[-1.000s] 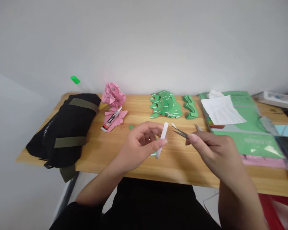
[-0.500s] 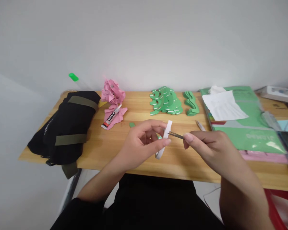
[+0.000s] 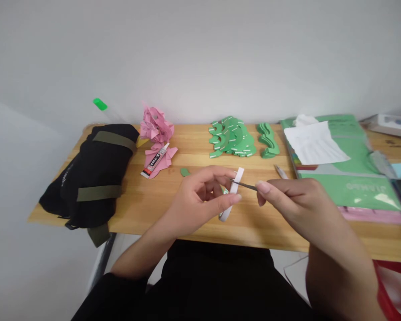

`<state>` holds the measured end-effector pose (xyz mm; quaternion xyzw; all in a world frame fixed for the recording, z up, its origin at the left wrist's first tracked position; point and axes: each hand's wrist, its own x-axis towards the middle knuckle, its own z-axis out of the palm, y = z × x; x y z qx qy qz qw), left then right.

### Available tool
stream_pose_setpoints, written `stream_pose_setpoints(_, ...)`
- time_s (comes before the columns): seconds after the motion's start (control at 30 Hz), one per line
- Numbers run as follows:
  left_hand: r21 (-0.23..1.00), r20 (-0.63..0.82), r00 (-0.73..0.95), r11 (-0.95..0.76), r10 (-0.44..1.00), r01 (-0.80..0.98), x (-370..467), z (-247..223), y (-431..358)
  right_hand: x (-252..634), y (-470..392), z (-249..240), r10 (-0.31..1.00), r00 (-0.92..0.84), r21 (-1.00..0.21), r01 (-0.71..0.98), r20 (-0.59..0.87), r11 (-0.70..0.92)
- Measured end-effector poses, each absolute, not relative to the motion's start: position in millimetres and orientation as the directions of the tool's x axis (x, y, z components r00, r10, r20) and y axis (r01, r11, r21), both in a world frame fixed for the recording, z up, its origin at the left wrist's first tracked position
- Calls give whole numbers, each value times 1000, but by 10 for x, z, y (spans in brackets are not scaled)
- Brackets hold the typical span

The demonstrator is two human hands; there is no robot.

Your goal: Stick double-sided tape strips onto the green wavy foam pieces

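My left hand [image 3: 200, 198] pinches a narrow roll of white tape [image 3: 235, 185], held on edge above the wooden table. In my closed right hand [image 3: 290, 203] is a pair of dark metal tweezers [image 3: 247, 185], their tips at the upper part of the roll, near my left fingertips. Whether the tips grip the tape is too small to tell. Beyond the hands lies a pile of green paper cutouts [image 3: 232, 138] with white strips on them. A stack of wavy green paper pieces [image 3: 268, 141] sits to its right. One small green piece [image 3: 185, 172] lies beside my left hand.
A black bag [image 3: 90, 174] with olive straps fills the table's left end. Near it are crumpled pink paper [image 3: 156, 124] and a glue tube [image 3: 154, 161]. At right lie a pen [image 3: 281, 172], a green packet [image 3: 347, 187] and white tissue [image 3: 316, 142].
The tweezers' tips have shifted slightly left across the tape roll toward my left fingertips. The camera view has moved a little. Both hands keep their hold.
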<state>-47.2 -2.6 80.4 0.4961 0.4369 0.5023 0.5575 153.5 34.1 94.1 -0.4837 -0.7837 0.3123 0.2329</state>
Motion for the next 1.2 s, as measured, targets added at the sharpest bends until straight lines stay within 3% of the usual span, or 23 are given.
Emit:
stream_pose_setpoints(1.0, 916, -36, 97, 72, 995, -395, -591, 572, 29, 1342, 477, 875, 897, -440, -675, 646, 51, 355)
stream_pose_setpoints(1.2, 936, -76, 114, 110, 991, -335, -664, 561, 108, 1330, 549, 831, 884, -452, -675, 615, 121, 407)
